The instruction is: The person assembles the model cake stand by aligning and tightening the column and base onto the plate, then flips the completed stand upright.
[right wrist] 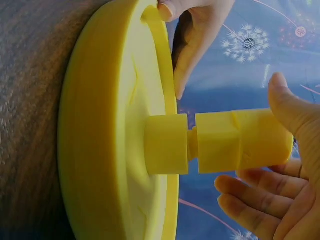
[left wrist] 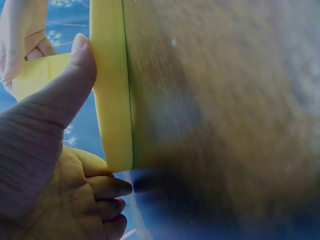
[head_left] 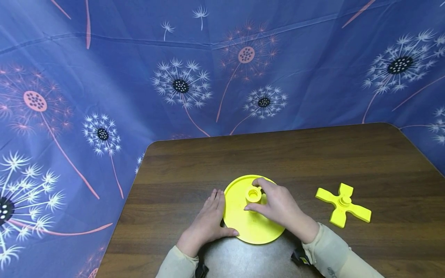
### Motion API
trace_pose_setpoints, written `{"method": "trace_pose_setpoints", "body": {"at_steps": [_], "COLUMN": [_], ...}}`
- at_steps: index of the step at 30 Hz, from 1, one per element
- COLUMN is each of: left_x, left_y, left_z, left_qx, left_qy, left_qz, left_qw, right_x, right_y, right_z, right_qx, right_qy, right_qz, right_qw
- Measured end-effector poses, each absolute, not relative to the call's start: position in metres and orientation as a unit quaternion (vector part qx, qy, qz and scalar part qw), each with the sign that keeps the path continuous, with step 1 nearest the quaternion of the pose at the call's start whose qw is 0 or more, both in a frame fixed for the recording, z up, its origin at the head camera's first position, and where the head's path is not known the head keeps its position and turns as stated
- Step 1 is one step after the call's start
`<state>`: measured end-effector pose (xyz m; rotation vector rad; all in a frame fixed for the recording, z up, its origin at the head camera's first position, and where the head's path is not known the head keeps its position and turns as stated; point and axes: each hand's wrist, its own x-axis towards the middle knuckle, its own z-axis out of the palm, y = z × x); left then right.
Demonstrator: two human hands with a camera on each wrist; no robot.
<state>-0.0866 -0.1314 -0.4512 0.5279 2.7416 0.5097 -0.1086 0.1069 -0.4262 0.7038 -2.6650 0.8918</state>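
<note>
A round yellow base [head_left: 257,233] with a raised rim lies flat on the table. From its middle rises a yellow post [head_left: 253,196], hollow at the top. In the right wrist view, a narrow neck [right wrist: 192,144] shows between the short collar [right wrist: 167,145] on the base and the post's upper part [right wrist: 240,140]. My right hand [head_left: 279,202] curves thumb and fingers loosely round that upper part. My left hand [head_left: 208,222] steadies the base's left edge, straight fingers along the side and thumb [left wrist: 80,75] against the rim.
To the right on the brown wooden table [head_left: 194,164] lies a yellow four-armed cross piece [head_left: 344,202] with a round hub. Behind the table hangs a blue cloth [head_left: 215,77] printed with dandelions.
</note>
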Motion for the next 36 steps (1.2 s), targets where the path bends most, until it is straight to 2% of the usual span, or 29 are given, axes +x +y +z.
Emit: {"method": "trace_pose_setpoints", "body": {"at_steps": [11, 20, 25, 36], "left_x": [-0.086, -0.086, -0.086, -0.085], "left_y": [-0.132, -0.132, -0.132, -0.131], "left_z": [-0.451, -0.451, -0.450, -0.451], "left_qx": [0.188, 0.183, 0.181, 0.180], "left_qy": [0.954, 0.954, 0.954, 0.955], "left_qz": [0.180, 0.181, 0.182, 0.184], "left_qw": [0.147, 0.153, 0.155, 0.148], "right_x": [-0.114, -0.118, -0.117, -0.111], "right_y": [0.124, 0.128, 0.124, 0.111], "right_z": [-0.427, -0.423, -0.424, -0.433], "right_qx": [0.329, 0.301, 0.269, 0.217], "right_qy": [-0.846, -0.850, -0.861, -0.900], "right_qz": [0.419, 0.430, 0.432, 0.368], "right_qw": [0.018, -0.033, -0.015, 0.090]}}
